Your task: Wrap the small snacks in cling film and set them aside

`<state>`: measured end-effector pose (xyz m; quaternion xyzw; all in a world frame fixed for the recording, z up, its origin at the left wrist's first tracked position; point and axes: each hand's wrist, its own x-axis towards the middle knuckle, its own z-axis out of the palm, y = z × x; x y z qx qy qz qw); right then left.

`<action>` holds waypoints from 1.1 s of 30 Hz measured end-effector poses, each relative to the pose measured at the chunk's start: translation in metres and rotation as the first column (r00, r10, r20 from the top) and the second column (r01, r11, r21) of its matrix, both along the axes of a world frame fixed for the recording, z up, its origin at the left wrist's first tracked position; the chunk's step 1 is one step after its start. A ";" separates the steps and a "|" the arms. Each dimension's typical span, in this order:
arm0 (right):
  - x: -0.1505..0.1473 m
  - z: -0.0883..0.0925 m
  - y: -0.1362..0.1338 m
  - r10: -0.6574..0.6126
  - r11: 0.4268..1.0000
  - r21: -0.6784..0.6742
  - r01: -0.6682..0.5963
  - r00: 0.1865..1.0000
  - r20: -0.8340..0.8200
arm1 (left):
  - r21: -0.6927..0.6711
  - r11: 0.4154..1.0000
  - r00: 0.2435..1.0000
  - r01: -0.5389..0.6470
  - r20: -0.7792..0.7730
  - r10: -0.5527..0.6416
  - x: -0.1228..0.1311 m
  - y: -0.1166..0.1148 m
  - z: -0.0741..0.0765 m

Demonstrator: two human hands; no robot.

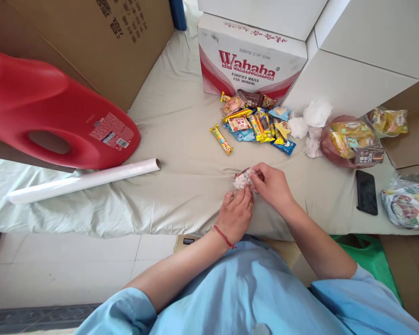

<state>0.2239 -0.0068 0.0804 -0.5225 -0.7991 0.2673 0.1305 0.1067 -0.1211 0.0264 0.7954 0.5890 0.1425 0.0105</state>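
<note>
A crumpled translucent plastic bag (243,181) lies on the cloth-covered bed or table in front of me, a dark reddish wrapper showing at its upper edge. My right hand (273,184) pinches the plastic from the right between thumb and fingers. Against its near side press the bent fingers of my left hand (234,213); a red cord circles that wrist. Whatever lies under the fingertips is partly hidden. Farther back is a pile of small wrapped snacks (254,123). One yellow snack packet (221,139) lies apart on the pile's left.
A Wahaha carton (251,60) stands behind the snacks. White plastic bundles (316,116), a round container of snacks (330,144) and a phone (366,191) are on the right. At left are a red jug (73,107) and a white roll (91,180).
</note>
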 end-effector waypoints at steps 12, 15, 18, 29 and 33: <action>-0.048 -0.020 -0.026 0.233 0.924 0.167 -0.344 0.853 0.467 | -0.088 0.991 0.962 0.098 0.263 -0.072 -0.038 -0.027 0.013; -0.046 -0.023 -0.030 0.235 0.929 0.150 -0.340 0.850 0.472 | -0.090 0.994 0.953 0.059 0.302 -0.029 -0.050 -0.028 0.010; -0.037 -0.021 -0.027 0.198 0.941 0.166 -0.296 0.876 0.440 | -0.091 0.996 0.925 0.000 0.378 0.035 -0.060 -0.027 0.010; 0.042 -0.014 -0.021 -0.394 0.870 -0.490 0.056 0.676 -0.623 | -0.556 0.817 -0.101 0.151 0.814 0.572 -0.054 -0.005 0.022; 0.034 -0.035 -0.041 -0.428 0.811 -0.585 -0.034 0.647 -0.631 | -0.571 0.766 -0.107 0.296 0.777 0.620 -0.041 0.005 0.019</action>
